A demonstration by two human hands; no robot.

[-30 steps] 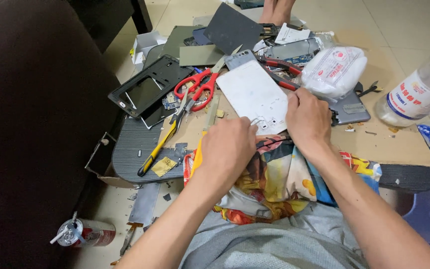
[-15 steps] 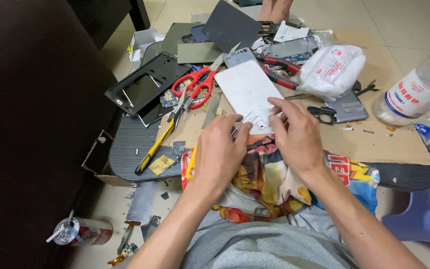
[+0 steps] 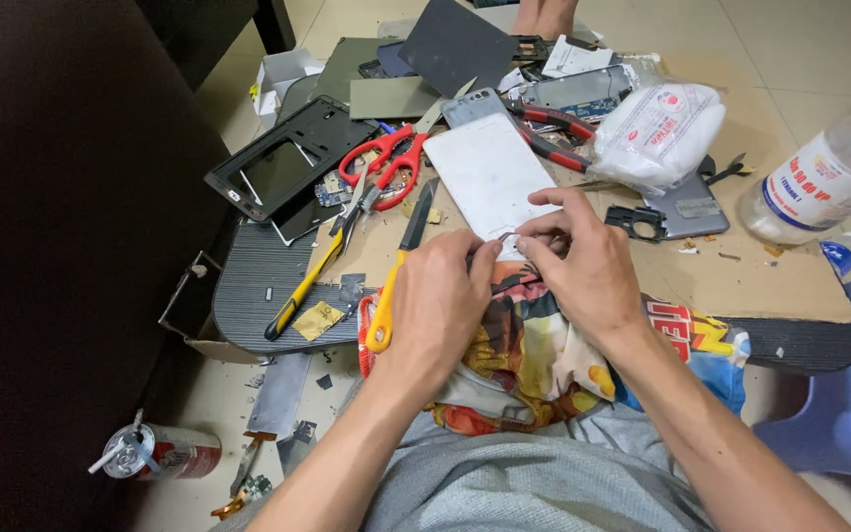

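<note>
A white phone back panel (image 3: 490, 177) lies on the cardboard work board (image 3: 741, 281) in front of me. My left hand (image 3: 440, 300) is curled at the panel's near edge, fingertips gripping it. My right hand (image 3: 583, 261) pinches a small thin metal piece (image 3: 507, 236) just over that same edge, and its fingertips almost touch the left hand's. A yellow-handled knife (image 3: 398, 276) lies right beside my left hand, blade pointing away. Both wrists rest over a colourful printed cloth (image 3: 529, 350) on my lap.
Red scissors (image 3: 391, 158), yellow-handled pliers (image 3: 307, 286) and a black phone frame (image 3: 288, 167) lie to the left. A white bag (image 3: 657, 133), a grey phone part (image 3: 687, 212) and a plastic bottle (image 3: 824, 182) are on the right. A blue stool (image 3: 839, 414) and a can (image 3: 164, 455) stand on the floor.
My right hand has come off the panel's surface and drawn back to its near edge. Both hands have closed in together around the small metal piece.
</note>
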